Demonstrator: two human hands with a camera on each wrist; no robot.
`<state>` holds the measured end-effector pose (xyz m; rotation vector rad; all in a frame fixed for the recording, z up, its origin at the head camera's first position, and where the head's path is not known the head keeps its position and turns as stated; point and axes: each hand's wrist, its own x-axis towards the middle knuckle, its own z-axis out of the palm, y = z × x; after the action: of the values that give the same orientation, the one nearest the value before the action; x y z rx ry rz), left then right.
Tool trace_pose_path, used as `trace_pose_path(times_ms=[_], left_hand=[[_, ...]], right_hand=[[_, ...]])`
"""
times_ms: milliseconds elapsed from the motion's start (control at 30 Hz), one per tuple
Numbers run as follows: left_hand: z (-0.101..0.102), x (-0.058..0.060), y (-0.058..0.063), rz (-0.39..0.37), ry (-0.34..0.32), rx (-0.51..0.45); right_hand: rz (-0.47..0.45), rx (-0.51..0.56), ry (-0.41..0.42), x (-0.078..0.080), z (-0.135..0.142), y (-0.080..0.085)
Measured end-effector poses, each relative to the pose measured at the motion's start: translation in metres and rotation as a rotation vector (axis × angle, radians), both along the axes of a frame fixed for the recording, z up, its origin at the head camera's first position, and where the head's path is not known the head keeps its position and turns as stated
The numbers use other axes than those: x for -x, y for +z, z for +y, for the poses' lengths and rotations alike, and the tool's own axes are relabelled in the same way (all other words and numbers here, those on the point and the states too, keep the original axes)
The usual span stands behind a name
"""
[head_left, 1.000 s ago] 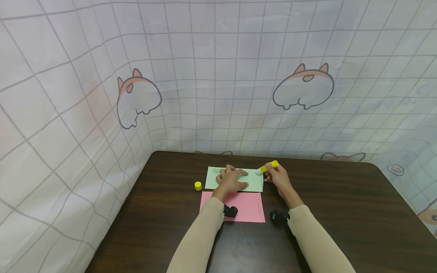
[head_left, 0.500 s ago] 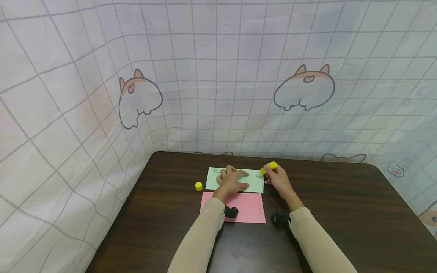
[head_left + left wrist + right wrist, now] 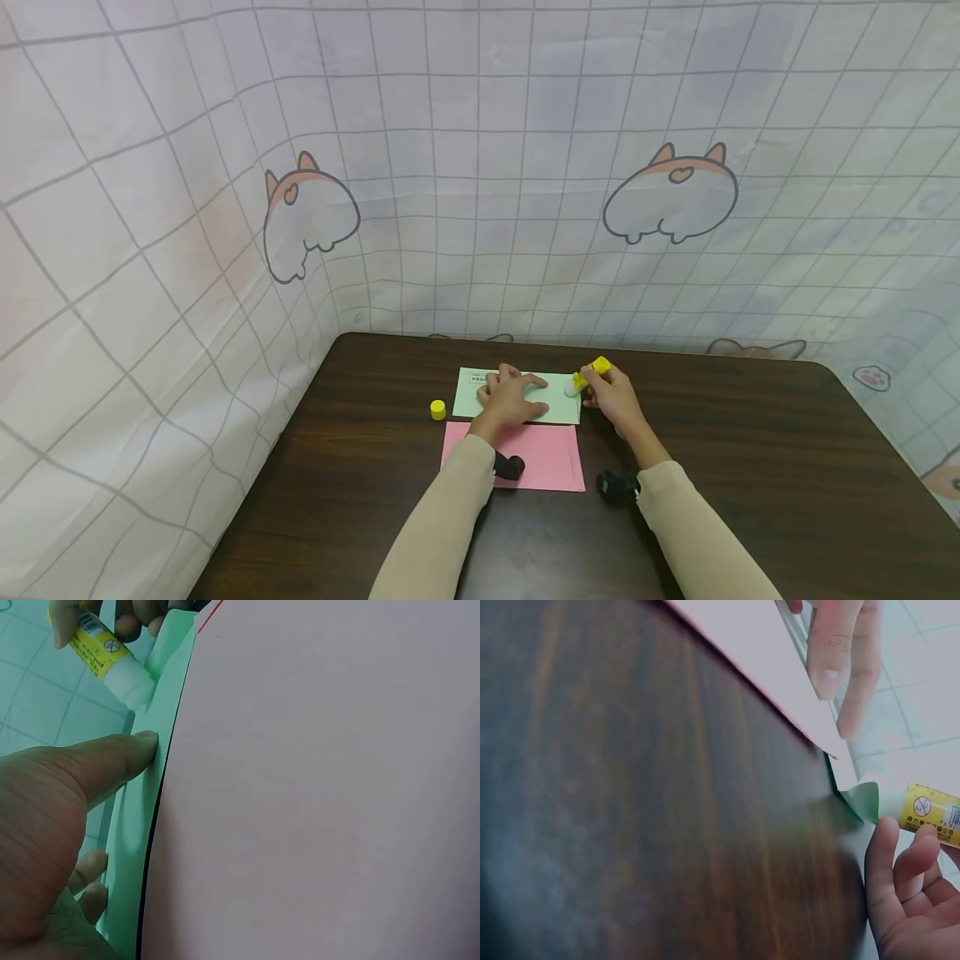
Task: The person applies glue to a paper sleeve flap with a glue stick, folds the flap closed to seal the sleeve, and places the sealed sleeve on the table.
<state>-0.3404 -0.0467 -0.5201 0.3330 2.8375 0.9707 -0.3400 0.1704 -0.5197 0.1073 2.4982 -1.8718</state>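
Note:
My left hand [image 3: 510, 402] rests on a light green envelope [image 3: 559, 407] with its fingers spread, holding the paper against the table. In the left wrist view its thumb lies along the near edge. My right hand [image 3: 619, 398] grips a yellow glue stick [image 3: 600, 366], tilted, its white end down at the envelope's right end. The left wrist view has that white end of the glue stick [image 3: 101, 654] against the green paper. A flap [image 3: 863, 801] stands bent up beside the right fingertips in the right wrist view.
A pink envelope [image 3: 553, 460] lies just in front of the green one, partly under the left forearm. The yellow cap [image 3: 438, 410] stands left of the green envelope. Dark wooden table [image 3: 360, 467]; a grid-patterned curtain [image 3: 480, 208] rises behind its far edge.
The glue stick in my right hand has moved a little toward me along the green envelope's right end. My left hand stays in place on the paper.

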Motion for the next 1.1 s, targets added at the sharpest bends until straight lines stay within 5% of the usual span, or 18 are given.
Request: trace_pose_path(times_ms=[1100], left_hand=[[0.003, 0.009, -0.009, -0.038, 0.016, 0.01]], right_hand=[[0.004, -0.064, 0.056, -0.01, 0.001, 0.002]])
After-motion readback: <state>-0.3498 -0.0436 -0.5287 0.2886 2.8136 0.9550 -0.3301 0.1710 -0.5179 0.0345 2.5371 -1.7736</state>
